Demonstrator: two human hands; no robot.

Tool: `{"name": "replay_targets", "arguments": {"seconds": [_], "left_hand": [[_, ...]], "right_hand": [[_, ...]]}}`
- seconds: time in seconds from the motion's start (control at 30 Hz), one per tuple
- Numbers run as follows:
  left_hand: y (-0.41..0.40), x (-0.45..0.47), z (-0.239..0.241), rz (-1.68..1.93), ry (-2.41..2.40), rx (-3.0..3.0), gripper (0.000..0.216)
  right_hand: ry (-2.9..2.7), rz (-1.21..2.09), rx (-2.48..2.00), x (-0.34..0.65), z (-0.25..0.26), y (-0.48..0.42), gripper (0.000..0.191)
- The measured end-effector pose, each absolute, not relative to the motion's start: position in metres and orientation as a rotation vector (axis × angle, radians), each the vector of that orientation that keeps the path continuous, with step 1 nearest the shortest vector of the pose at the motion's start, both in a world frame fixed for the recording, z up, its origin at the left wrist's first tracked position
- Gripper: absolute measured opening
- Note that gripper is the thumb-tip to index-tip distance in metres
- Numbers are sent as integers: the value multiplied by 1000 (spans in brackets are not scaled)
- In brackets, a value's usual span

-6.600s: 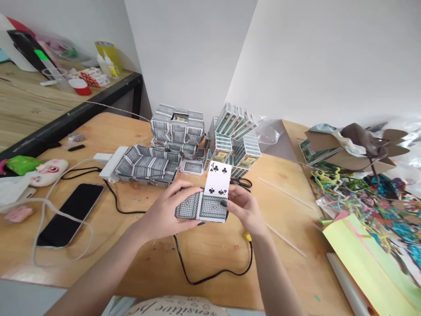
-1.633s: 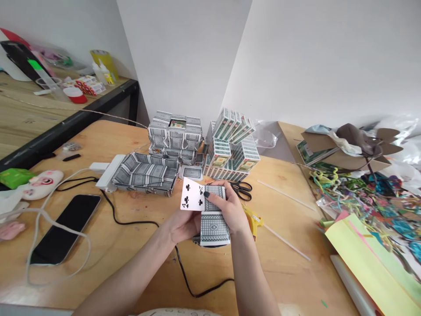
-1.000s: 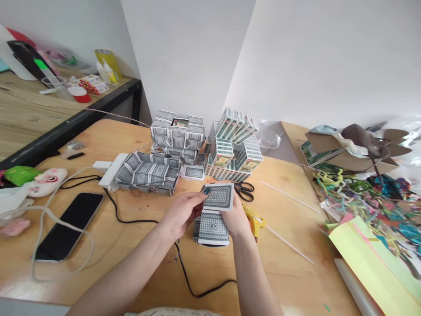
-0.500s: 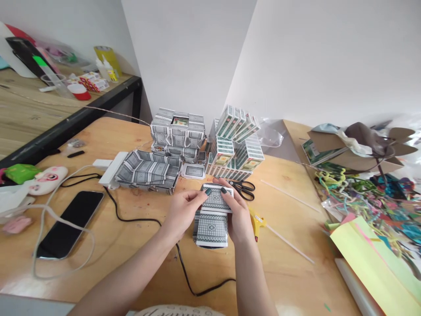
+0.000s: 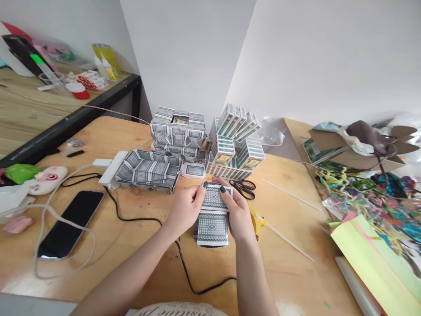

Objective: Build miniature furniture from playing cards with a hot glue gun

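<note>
Between the left hand (image 5: 184,210) and the right hand (image 5: 240,215), over the counter (image 5: 131,263), is a small block (image 5: 212,227) covered with playing cards. Its long axis seems to run away from the person, so that its near end points to the body and comes out below the grip. At its far end lies the upper card (image 5: 213,199), back side up, with the longer side apparently across, from left to right. This card is directly between the thumbs, therefore neither hand is clearly nearer. The right thumb (image 5: 227,197) presses on its face, to the right of the middle, and the left thumb (image 5: 200,196) is at its far left corner. Both hands are pinching the block together with this card; the left fingers underneath are hidden, so how they support it cannot be told.

Just beyond the right wrist, partly covered by it, rests a yellow glue gun (image 5: 259,219). Somewhat farther lie black scissors (image 5: 241,188). To the left stands a card tray (image 5: 149,182), with loose cards (image 5: 193,170) beside it. Behind are a card-covered chest (image 5: 177,134) and, to its right, stacked green boxes (image 5: 223,151), before the wall (image 5: 184,57).
</note>
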State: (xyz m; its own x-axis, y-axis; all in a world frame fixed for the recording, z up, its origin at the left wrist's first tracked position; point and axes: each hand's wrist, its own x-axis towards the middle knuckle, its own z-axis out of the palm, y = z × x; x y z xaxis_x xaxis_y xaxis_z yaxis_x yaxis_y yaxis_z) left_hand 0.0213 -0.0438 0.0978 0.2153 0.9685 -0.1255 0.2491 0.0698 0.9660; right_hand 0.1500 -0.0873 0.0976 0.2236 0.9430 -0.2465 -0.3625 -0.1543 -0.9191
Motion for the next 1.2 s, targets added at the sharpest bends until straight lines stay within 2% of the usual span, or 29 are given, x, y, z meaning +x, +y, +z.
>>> {"name": "replay_targets", "arguments": {"seconds": [0.1,0.27,0.4,0.6,0.87,1.2], "left_hand": [[-44,21,98,867,1269,1443,37],[-47,10,92,689,911,896,33],[-50,3,95,549,738,724,24],[-49,4,100,567,770,839,19],[-51,4,99,567,867,1062,27],[-37,10,106,695,885,906,22]], "right_hand": [[-711,1284,-1233,152,98,-85,38],[-733,1278,-1257,156,97,-83,32],[-755,1290,-1257,157,97,-82,31],[-751,1230,-1282,154,96,-83,30],[-761,1208,-1303,152,99,-83,38],[-835,1146,-1236,143,89,-83,41]]}}
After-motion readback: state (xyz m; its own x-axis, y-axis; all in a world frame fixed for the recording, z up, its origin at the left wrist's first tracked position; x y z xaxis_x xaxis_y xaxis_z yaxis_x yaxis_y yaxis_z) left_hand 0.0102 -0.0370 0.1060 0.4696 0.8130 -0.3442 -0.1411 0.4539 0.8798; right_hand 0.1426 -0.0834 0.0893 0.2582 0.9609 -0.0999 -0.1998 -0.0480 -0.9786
